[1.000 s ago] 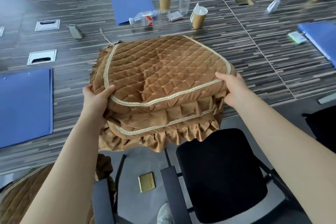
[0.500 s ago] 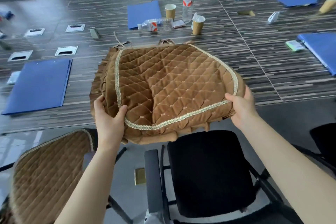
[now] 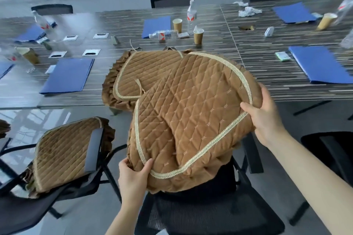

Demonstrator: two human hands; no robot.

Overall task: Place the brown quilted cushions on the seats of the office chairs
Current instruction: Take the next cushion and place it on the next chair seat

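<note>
Fingers [image 3: 147, 165] pinching brown quilted cushion [image 3: 193, 120], gold-trimmed

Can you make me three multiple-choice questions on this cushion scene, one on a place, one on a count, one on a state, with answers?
1. Where does the spare cushion lie?
A. on the table edge
B. on the floor
C. on a windowsill

2. How many brown cushions show clearly?
A. one
B. three
C. five

3. How is the held cushion carried?
A. by one hand
B. gripped by both hands
C. lying untouched

Answers: 1 A, it rests on the striped table. 2 B, one held, one on the table, one on the left chair's seat. 3 B, the left hand and right hand grip its edges above the black chair.
</note>
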